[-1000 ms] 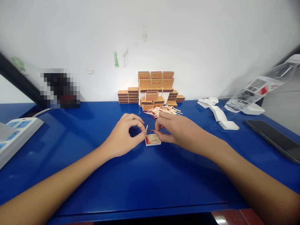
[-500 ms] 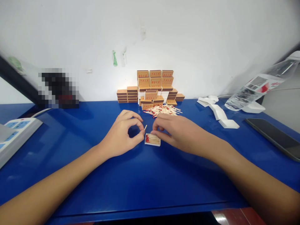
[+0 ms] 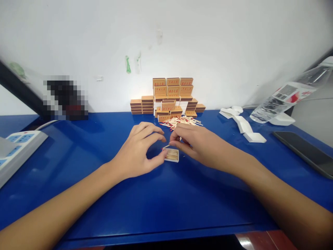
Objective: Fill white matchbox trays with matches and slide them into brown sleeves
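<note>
A small white matchbox tray (image 3: 175, 160) lies on the blue table, filled with matches (image 3: 172, 155) laid side by side. My right hand (image 3: 194, 140) pinches a single match (image 3: 165, 146) between thumb and fingertips, its red head pointing left over the tray's far left corner. At the tray's left end is my left hand (image 3: 142, 149), fingers apart, its thumb tip over the near left part and hiding the match heads there. Behind my right hand spreads a loose pile of red-headed matches (image 3: 186, 120), partly covered by that hand.
Orange matchboxes (image 3: 173, 91) are stacked against the wall behind the pile. To the right lie white folded pieces (image 3: 241, 124), a leaning plastic bottle (image 3: 283, 97) and a black phone (image 3: 307, 151). A power strip (image 3: 23, 149) sits at the left edge.
The match has passed from my left fingertips to my right hand. My left fingers have opened, and the left thumb has moved right over the tray's end.
</note>
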Action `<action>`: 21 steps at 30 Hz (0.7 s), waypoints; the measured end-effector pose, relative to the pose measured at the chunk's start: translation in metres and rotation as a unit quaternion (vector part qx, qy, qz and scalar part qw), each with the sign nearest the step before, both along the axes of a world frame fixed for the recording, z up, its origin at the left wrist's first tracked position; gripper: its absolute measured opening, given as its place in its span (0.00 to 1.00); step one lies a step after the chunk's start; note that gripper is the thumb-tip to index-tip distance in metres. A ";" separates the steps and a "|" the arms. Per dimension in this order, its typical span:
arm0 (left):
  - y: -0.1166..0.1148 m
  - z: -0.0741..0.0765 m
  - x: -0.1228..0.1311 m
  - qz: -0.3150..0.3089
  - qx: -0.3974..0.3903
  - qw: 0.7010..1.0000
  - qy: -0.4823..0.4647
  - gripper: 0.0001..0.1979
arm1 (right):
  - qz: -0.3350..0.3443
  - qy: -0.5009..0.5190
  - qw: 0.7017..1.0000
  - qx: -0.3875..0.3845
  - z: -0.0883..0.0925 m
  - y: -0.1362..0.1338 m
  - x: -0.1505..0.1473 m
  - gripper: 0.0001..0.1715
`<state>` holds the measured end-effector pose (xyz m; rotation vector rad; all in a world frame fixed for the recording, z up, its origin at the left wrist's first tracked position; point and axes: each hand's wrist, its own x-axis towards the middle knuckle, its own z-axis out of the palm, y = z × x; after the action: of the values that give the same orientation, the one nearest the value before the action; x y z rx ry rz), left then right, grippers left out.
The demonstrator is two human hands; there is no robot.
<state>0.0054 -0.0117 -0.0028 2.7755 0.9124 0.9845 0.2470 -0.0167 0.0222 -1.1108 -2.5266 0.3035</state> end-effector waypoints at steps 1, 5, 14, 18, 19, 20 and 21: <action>0.000 0.000 0.000 0.001 -0.009 1.000 0.006 0.11 | -0.008 -0.005 1.000 -0.015 0.001 0.001 0.002 0.10; -0.001 -0.005 0.000 0.010 -0.042 0.998 0.047 0.17 | -0.029 -0.009 0.997 -0.072 -0.001 0.001 0.005 0.09; 0.002 -0.011 -0.002 0.011 -0.055 0.996 0.066 0.10 | -0.050 -0.018 0.995 -0.087 0.007 0.002 0.006 0.06; 0.003 -0.011 -0.002 0.004 -0.055 0.996 0.066 0.11 | -0.127 -0.067 0.989 0.020 0.015 0.021 0.037 0.05; 0.003 -0.011 -0.002 0.003 -0.055 0.996 0.067 0.11 | -0.139 -0.083 0.987 0.017 0.015 0.026 0.045 0.05; 0.003 -0.011 -0.002 0.003 -0.057 0.996 0.068 0.11 | -0.151 -0.097 0.984 0.002 0.015 0.029 0.051 0.05; 0.004 -0.011 -0.002 0.004 -0.058 0.996 0.068 0.11 | -0.158 -0.106 0.982 -0.016 0.014 0.033 0.056 0.05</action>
<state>0.0036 -0.0081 -0.0142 2.7701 0.9641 0.7262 0.3031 0.0159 0.0363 -1.6066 -2.4735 0.1455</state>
